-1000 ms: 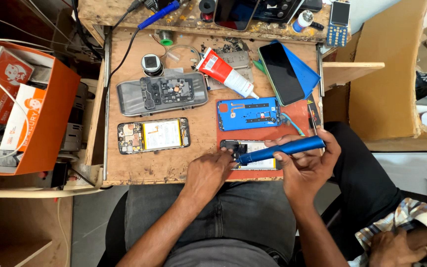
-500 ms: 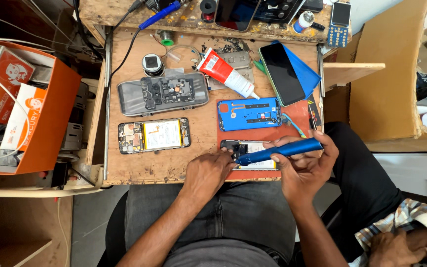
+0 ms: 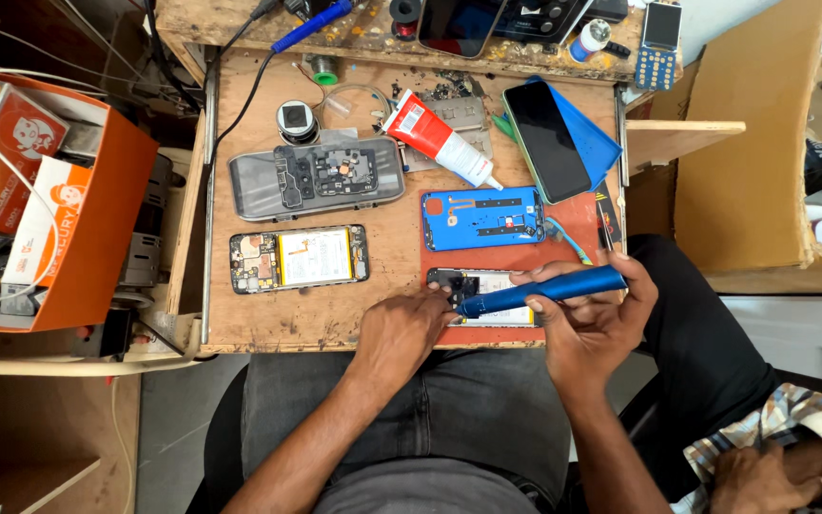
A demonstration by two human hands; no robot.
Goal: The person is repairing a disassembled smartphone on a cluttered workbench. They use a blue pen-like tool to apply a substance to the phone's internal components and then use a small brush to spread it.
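Blue catches the eye first: a blue electric screwdriver point(image 3: 544, 290) lies nearly level in the right hand point(image 3: 592, 328), fingers wrapped around its barrel, tip pointing toward nine o'clock and down onto an opened phone point(image 3: 487, 286) at the near edge of the wooden workbench point(image 3: 392, 257). The left hand point(image 3: 401, 328) is there too, fingertips pressed on the phone's left end, steadying it and grasping nothing else. That phone sits on a red mat point(image 3: 577, 224), and at twelve o'clock from it, on the same mat, lies a blue phone back frame point(image 3: 482, 217). Over at nine o'clock from the hands, a second opened phone with a yellow-labelled battery point(image 3: 299, 258) lies flat, and just beyond it at twelve o'clock, a grey back cover point(image 3: 316, 178) with loose parts on top. Up at one o'clock, a dark-screened phone point(image 3: 546, 140) rests on a blue pad point(image 3: 592, 143), and a red and white tube point(image 3: 438, 140) angles beside it. Far out at nine o'clock stands an orange box point(image 3: 107, 209) stuffed with cartons. Down at four o'clock, another person's hand point(image 3: 763, 476) in a checked sleeve stays clear of the bench.
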